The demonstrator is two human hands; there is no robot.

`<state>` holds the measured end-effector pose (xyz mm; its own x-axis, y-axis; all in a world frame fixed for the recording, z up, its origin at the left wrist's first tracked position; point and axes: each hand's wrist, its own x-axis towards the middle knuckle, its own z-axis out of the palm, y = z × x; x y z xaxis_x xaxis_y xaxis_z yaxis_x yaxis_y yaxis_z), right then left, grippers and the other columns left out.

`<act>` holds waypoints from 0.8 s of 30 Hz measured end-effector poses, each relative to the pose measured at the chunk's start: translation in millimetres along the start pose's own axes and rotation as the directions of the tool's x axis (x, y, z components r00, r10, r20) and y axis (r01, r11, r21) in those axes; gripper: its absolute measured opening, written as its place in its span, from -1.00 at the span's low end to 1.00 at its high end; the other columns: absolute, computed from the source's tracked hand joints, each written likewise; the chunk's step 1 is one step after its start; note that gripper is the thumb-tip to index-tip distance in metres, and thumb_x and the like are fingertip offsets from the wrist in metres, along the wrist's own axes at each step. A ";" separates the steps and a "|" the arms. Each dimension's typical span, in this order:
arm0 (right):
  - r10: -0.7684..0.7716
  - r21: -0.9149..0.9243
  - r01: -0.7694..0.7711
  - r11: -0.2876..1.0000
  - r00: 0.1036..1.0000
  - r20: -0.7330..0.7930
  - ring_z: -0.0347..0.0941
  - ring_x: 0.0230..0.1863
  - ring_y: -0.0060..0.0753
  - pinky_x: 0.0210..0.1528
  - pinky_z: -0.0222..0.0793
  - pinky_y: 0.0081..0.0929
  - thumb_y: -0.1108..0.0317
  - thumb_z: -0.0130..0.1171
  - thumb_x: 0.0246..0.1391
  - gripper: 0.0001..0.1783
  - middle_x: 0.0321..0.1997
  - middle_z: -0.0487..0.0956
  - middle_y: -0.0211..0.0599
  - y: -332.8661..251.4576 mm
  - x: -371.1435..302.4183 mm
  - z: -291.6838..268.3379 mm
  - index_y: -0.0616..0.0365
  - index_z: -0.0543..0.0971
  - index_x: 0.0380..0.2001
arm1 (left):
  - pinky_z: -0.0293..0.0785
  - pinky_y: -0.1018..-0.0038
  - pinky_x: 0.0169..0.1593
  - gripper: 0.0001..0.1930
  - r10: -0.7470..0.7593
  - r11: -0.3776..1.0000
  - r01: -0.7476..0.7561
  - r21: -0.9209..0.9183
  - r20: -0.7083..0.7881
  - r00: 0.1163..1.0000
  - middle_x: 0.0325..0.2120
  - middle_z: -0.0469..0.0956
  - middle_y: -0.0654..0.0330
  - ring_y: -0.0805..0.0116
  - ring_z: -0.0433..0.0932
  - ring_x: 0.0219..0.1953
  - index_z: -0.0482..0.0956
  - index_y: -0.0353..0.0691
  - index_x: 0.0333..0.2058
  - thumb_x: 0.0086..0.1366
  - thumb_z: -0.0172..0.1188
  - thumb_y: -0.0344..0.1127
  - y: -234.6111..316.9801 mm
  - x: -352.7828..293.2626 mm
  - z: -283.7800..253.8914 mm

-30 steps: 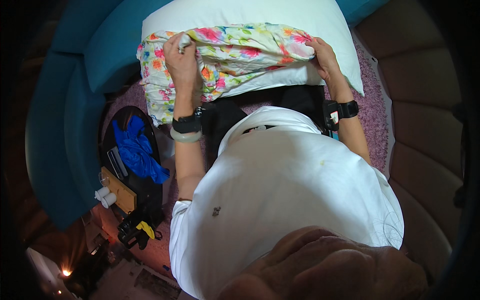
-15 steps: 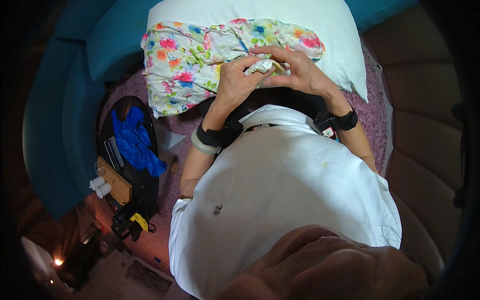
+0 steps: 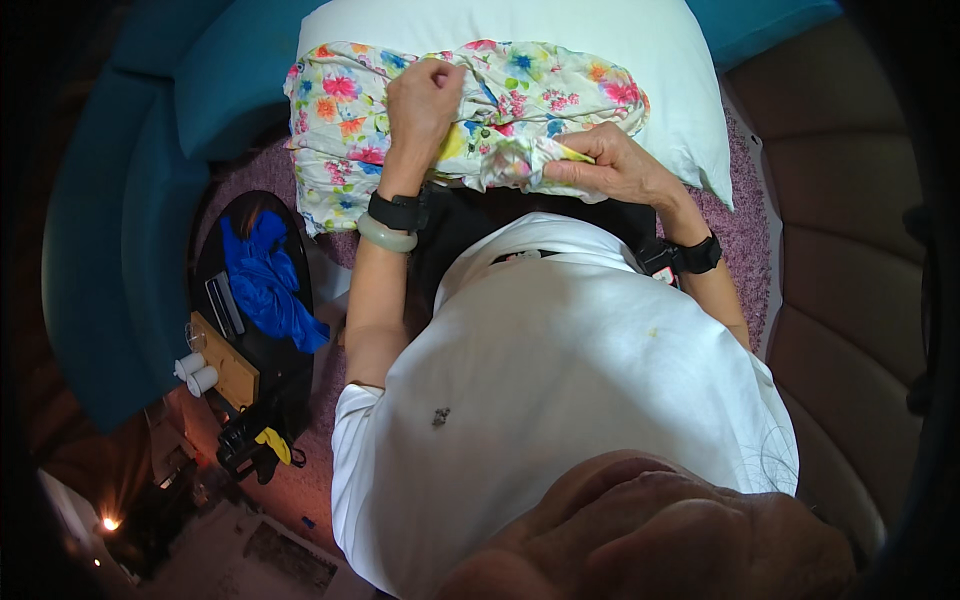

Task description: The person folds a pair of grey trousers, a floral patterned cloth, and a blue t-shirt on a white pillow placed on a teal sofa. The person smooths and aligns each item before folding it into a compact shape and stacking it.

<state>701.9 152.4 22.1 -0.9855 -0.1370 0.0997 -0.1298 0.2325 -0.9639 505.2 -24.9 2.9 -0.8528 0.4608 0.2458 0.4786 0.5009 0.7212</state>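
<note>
A white floral cloth [image 3: 335, 105] with pink, blue and orange flowers lies rumpled on a white pillow [image 3: 660, 90] in front of me. My right hand [image 3: 615, 168] pinches a bunched near edge of this cloth between thumb and fingers. My left hand [image 3: 422, 112] is closed in a fist, raised over the middle of the cloth. Whatever its curled fingers hold, if anything, is hidden or too small to make out. Black bands circle both wrists, and a pale bangle is on the left forearm.
At left, a dark oval table [image 3: 207, 250] carries blue fabric [image 3: 268, 285], a wooden tray [image 3: 235, 372] and two white cups [image 3: 200, 378]. Teal seating [image 3: 110, 250] curves along the left. A brown padded seat [image 3: 850, 230] stands at right, with a purple carpet [image 3: 745, 240] beneath.
My hands were close together over the bunched cloth. My left hand has moved away, up and to the left; my right hand has shifted slightly lower, still pinching the cloth.
</note>
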 end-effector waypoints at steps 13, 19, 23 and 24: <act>-0.203 -0.069 0.210 0.975 0.975 0.094 0.33 -0.35 -0.38 -0.30 0.26 -0.41 0.22 0.19 0.26 -0.68 -0.44 0.47 -0.31 7.4 -2.7 2.7 0.32 0.53 -0.42 | 0.45 0.54 -0.35 -0.72 -0.174 0.916 0.212 -0.340 0.139 0.975 -0.58 0.56 0.30 0.52 0.51 -0.49 0.62 -0.27 -0.45 0.12 0.42 -0.16 -17.8 3.3 37.9; -0.185 -0.167 0.191 0.967 0.981 0.049 0.36 -0.40 -0.41 -0.32 0.30 -0.43 0.22 0.14 0.28 -0.71 -0.45 0.50 -0.30 -3.0 0.1 0.4 0.29 0.56 -0.30 | 0.37 0.68 -0.34 -0.86 0.030 0.440 0.286 -0.851 0.332 0.943 -0.41 0.55 0.33 0.65 0.46 -0.42 0.48 -0.23 -0.19 0.37 0.22 -0.34 11.2 -6.7 23.5; -0.020 -0.119 0.020 0.993 1.000 -0.004 0.38 -0.43 -0.46 -0.33 0.33 -0.46 0.24 0.12 0.31 -0.72 -0.47 0.51 -0.30 -9.5 0.1 1.2 0.29 0.57 -0.17 | 0.39 0.71 -0.34 -0.82 0.058 0.309 0.404 -0.861 0.440 0.896 -0.30 0.55 0.33 0.68 0.45 -0.38 0.40 -0.20 -0.06 0.42 0.14 -0.38 37.1 -12.6 13.3; -0.067 -0.087 0.061 0.994 0.996 -0.065 0.40 -0.39 -0.51 -0.29 0.35 -0.49 0.25 0.11 0.32 -0.71 -0.45 0.52 -0.31 -10.1 0.7 2.5 0.26 0.57 -0.08 | 0.46 0.66 -0.23 -0.72 0.115 0.282 0.401 -0.872 0.445 0.888 -0.25 0.58 0.27 0.62 0.52 -0.29 0.36 -0.20 0.07 0.44 0.10 -0.35 42.9 -14.4 10.4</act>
<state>702.8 147.6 31.4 -0.9797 -0.0890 0.1798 -0.1987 0.3069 -0.9308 540.2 -2.4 23.5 -0.6092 0.7929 0.0127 -0.3890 -0.3128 0.8665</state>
